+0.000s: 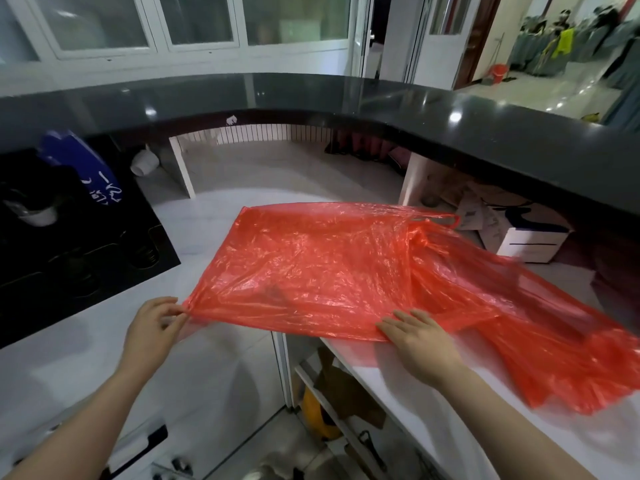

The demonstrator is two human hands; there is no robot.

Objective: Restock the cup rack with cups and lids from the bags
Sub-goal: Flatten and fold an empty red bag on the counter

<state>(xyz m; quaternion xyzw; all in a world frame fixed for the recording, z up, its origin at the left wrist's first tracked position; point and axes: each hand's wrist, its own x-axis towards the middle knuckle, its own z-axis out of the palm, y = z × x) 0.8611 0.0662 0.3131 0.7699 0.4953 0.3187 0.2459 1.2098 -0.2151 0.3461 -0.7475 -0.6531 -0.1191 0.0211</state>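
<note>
A large red plastic bag (311, 265) lies spread flat over the white counter (214, 216), its handles toward the right. My left hand (152, 327) pinches the bag's near left corner between thumb and fingers. My right hand (422, 341) lies flat, fingers straight, pressing the bag's near edge onto the counter. The black cup rack (69, 244) stands at the left, with a white cup (38, 214) showing in one slot and dark round openings along its front. A second red bag (571, 348) lies crumpled at the right.
A black curved upper counter (346, 98) runs across the back. A white cup (143, 162) lies on its side behind the rack. A white drawer box (530, 242) and papers sit at the right. Open shelves (332, 393) with clutter lie below the counter gap.
</note>
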